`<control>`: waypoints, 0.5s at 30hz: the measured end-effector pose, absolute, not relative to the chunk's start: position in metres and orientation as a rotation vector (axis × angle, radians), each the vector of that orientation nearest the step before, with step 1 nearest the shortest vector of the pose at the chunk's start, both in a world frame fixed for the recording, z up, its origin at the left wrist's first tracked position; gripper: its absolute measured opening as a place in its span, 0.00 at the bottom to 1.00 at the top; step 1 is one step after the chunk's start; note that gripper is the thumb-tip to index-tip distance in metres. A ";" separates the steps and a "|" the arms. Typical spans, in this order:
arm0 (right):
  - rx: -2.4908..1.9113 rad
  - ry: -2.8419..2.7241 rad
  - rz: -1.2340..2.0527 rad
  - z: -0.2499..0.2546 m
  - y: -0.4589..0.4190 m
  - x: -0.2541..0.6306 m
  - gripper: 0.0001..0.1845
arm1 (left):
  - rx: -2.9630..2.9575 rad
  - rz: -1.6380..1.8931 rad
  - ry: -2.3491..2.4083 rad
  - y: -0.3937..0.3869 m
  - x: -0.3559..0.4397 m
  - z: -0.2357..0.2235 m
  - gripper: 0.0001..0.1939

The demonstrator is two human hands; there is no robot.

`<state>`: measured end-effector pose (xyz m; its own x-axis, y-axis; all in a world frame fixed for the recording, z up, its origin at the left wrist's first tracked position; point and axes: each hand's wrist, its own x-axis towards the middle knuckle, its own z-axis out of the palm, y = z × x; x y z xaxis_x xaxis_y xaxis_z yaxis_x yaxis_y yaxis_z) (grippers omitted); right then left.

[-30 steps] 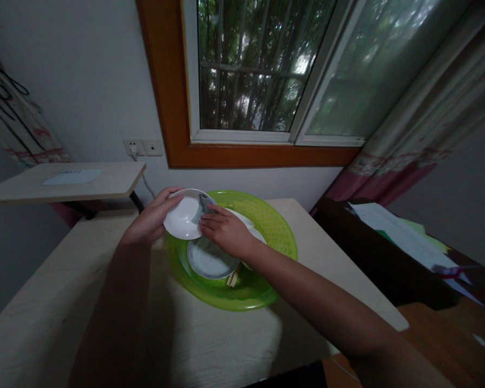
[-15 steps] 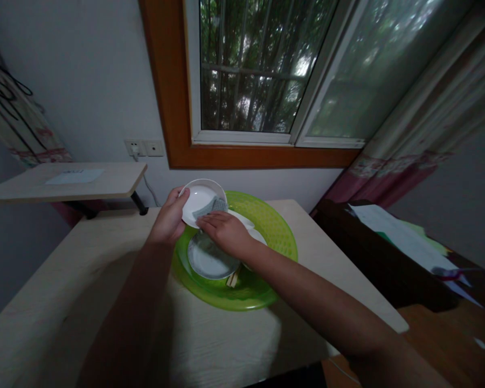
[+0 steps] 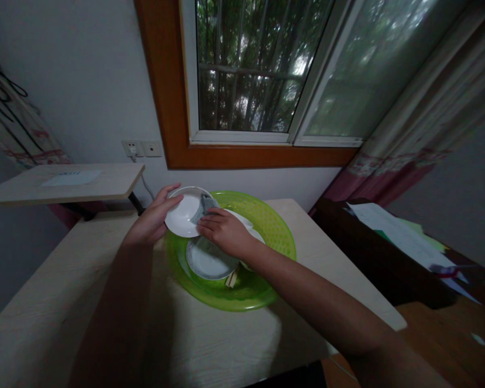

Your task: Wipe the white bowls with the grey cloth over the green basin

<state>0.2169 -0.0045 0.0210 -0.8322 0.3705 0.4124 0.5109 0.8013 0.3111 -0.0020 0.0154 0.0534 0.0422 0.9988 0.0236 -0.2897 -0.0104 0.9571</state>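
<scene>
A white bowl (image 3: 181,217) is tilted toward me above the left part of a green plastic basket (image 3: 272,226). My left hand (image 3: 156,215) grips its left rim, thumb on the inner side. Pinched under the fingers of my right hand (image 3: 226,230) is a grey cloth (image 3: 207,203), pressed against the bowl's right inner side. Inside the basket, below the bowl, lies a white plate (image 3: 212,262) with a patterned rim. Beside it are the ends of wooden chopsticks (image 3: 232,279). More white dishes (image 3: 244,220) are partly hidden behind my right hand.
The basket stands on a pale wooden table (image 3: 210,339). A small raised shelf (image 3: 117,186) with a paper on it is at the left. Behind the table are a wall socket (image 3: 141,149) and a window (image 3: 246,75). Papers (image 3: 404,237) lie on dark furniture at the right.
My left hand and the bowl have moved left and slightly down, and the bowl's opening has turned. My right hand keeps the cloth against its inside, at the right part.
</scene>
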 end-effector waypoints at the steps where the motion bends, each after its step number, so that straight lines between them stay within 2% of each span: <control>1: -0.675 -2.663 -0.581 0.021 -0.005 0.217 0.11 | 1.055 1.285 0.976 0.014 -0.004 0.055 0.34; 4: -0.691 -2.668 -0.543 0.019 -0.005 0.217 0.12 | 1.123 1.226 1.011 0.011 -0.006 0.056 0.32; 9: -0.756 -2.630 -0.559 0.013 -0.001 0.217 0.10 | 1.141 1.299 0.944 0.014 0.002 0.052 0.24; 15: -0.749 -2.643 -0.524 0.014 -0.002 0.215 0.11 | 1.051 1.414 0.894 0.021 0.011 0.047 0.21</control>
